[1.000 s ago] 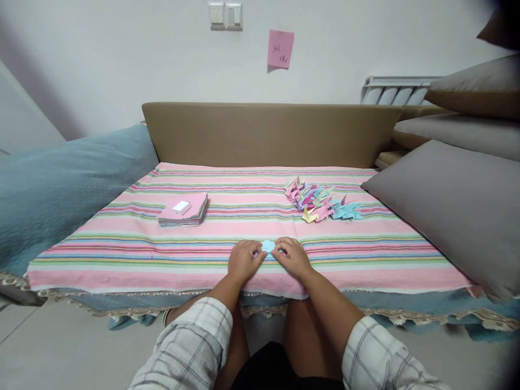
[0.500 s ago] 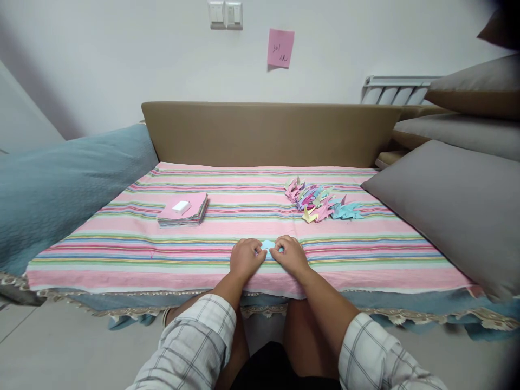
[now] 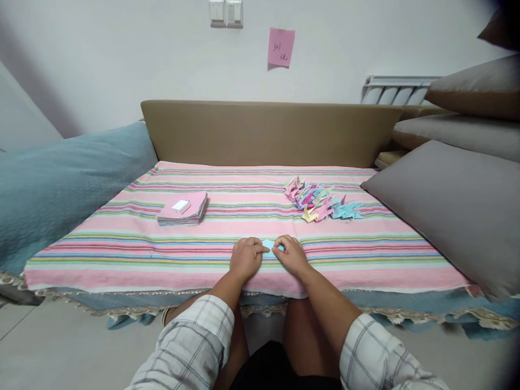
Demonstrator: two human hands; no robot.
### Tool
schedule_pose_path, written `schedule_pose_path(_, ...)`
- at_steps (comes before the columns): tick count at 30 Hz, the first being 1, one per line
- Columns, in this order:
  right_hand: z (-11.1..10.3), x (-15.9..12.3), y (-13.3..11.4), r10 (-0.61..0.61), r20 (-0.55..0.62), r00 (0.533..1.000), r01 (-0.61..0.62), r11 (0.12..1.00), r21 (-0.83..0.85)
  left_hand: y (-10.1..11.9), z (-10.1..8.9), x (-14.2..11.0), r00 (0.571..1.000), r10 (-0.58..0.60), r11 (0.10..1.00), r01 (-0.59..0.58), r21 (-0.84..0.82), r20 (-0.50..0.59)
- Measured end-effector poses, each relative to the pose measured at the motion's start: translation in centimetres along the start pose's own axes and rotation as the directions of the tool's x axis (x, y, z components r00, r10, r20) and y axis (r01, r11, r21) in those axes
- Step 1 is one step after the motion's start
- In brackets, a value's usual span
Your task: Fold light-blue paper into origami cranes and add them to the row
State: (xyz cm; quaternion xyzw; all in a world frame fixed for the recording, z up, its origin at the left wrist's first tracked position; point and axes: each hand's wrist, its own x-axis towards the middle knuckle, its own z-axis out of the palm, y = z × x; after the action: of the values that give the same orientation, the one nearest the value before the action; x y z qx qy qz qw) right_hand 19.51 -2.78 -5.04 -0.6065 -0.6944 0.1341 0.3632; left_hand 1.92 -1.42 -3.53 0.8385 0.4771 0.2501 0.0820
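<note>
A small folded piece of light blue paper (image 3: 268,245) lies between my hands on the striped cloth (image 3: 162,273), close to the cloth's front edge. My left hand (image 3: 247,257) has its fingers closed at the paper's left side, one finger stretched over it. On the right side, my right hand (image 3: 291,254) pinches the paper between thumb and index finger. Part of the paper is hidden under the fingers. Beyond my right hand lies a heap of folded paper cranes (image 3: 319,203) in pink, purple, yellow and blue.
To the left, a stack of square paper (image 3: 182,211) bears a small white block (image 3: 181,206). A grey cushion (image 3: 450,200) leans at the right, and a blue covered armrest (image 3: 77,173) bounds the left. The brown backrest (image 3: 260,132) stands behind.
My left finger and thumb have shifted slightly to the right over the blue paper, and more of its top shows. My right hand keeps its pinch, nearly in place.
</note>
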Motion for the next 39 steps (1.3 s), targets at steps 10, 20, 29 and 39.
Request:
schedule_pose_path(10,-0.1,-0.1,0.3,-0.03,0.01,0.999,0.03,0.997,0.074,0.3,-0.1,-0.4,0.998,0.049,0.997,-0.048,0.06,-0.025)
schedule_pose_path(20,-0.1,0.2,-0.5,0.045,0.024,0.999,-0.045,0.999,-0.011,0.3,-0.4,-0.2,0.999,0.045,0.999,-0.045,0.027,0.013)
schedule_pose_path(29,-0.2,0.2,-0.1,0.032,0.06,0.998,-0.034,0.999,0.023,0.3,-0.2,-0.4,0.998,0.052,0.998,-0.051,0.044,-0.023)
schedule_pose_path(39,0.1,-0.8,-0.1,-0.082,-0.056,0.995,0.084,0.996,0.026,0.1,0.1,-1.8,0.969,0.187,0.974,-0.16,0.163,-0.161)
